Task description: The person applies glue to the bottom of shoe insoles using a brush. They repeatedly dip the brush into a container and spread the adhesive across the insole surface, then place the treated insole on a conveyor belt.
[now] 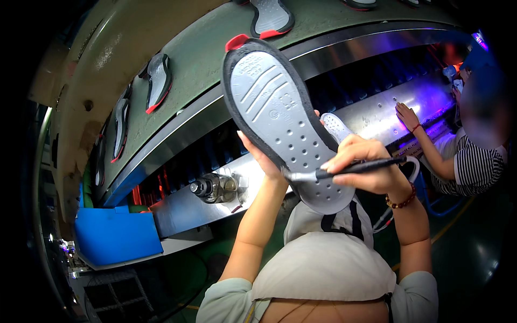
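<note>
A shoe sole (277,118), grey and dotted with small holes, with a black rim and a red tip, is held up in front of me. My left hand (264,159) grips it around the middle, thumb along its left edge and the other fingers mostly hidden behind. Between the fingers of my right hand (371,161) is a brush (355,168) with a black handle. Its pale bristles lie across the lower part of the sole, pointing at the left edge. A second pale sole piece (335,127) shows partly behind the held one.
Beyond, a green conveyor belt (196,51) carries several similar soles (159,82). On the metal ledge (177,211) stands a small glass bottle (218,188) with a dark cap. A blue box (116,234) is at the left. A co-worker's hand (407,116) rests on the ledge at the right.
</note>
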Demonstrator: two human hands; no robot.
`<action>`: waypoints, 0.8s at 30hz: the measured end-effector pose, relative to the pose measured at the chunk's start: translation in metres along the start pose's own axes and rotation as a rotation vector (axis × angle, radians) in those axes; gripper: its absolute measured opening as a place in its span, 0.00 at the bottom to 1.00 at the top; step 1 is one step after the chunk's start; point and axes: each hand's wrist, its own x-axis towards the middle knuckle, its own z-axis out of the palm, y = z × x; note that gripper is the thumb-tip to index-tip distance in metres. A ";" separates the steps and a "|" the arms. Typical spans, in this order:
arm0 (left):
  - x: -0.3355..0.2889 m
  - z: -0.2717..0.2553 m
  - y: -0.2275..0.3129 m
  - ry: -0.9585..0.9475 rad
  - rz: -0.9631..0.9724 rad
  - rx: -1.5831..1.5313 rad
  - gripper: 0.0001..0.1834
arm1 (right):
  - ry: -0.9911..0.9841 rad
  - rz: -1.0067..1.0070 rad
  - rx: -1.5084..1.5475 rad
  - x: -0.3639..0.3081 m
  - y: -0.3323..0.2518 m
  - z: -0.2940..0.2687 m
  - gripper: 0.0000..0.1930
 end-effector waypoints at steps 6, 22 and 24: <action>0.006 0.002 0.005 -0.098 0.056 -0.077 0.52 | 0.078 0.053 0.064 -0.008 0.003 -0.003 0.08; 0.016 0.004 0.013 -0.073 0.165 0.081 0.51 | 0.142 0.204 0.483 -0.038 0.025 -0.004 0.08; 0.017 0.009 0.015 0.020 0.135 0.120 0.50 | 0.216 0.277 0.573 -0.041 0.026 0.000 0.08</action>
